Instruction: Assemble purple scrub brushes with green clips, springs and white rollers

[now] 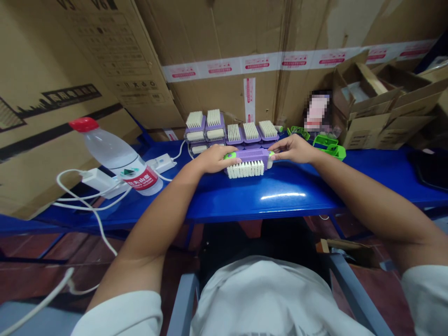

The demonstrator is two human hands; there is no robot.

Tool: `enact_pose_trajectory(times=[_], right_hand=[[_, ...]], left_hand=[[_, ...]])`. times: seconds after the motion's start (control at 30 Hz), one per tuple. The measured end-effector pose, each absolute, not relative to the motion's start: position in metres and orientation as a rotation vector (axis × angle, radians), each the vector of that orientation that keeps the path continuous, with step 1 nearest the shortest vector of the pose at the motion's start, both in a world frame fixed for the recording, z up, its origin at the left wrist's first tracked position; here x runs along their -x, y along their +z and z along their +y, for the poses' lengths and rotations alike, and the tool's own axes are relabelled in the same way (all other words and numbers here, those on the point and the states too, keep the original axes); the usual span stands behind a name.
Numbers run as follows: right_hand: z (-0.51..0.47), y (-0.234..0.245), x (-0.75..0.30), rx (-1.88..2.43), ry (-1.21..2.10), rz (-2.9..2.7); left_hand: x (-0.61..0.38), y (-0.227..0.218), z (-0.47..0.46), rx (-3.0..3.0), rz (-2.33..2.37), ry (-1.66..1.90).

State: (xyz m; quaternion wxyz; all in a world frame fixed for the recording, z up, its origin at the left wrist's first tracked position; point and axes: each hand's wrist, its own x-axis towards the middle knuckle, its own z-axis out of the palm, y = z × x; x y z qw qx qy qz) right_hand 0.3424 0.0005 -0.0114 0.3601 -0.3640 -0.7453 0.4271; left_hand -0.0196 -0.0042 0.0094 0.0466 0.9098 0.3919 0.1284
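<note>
A purple brush (pixel 248 162) with white bristles and green end caps lies on its side on the blue table (pixel 280 196), bristles toward me. My left hand (pixel 211 158) grips its left end with curled fingers. My right hand (pixel 293 148) pinches its right end. Behind it, several finished purple brushes (pixel 231 131) stand in rows with bristles up.
A plastic water bottle (pixel 117 156) with a red cap lies at the left beside a white power strip (pixel 101 179) and cables. Green plastic parts (pixel 327 144) sit at the right. Open cardboard boxes (pixel 378 102) stand at the back right, and large cartons form the back wall.
</note>
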Motion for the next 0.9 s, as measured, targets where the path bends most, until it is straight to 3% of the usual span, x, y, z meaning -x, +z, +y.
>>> enact_pose_trajectory(times=[0.9], right_hand=[[0.0024, -0.0116, -0.3434, 0.948, 1.070, -1.967]], left_hand=[[0.0169, 0.0137, -0.0077, -2.702, 1.245, 0.329]])
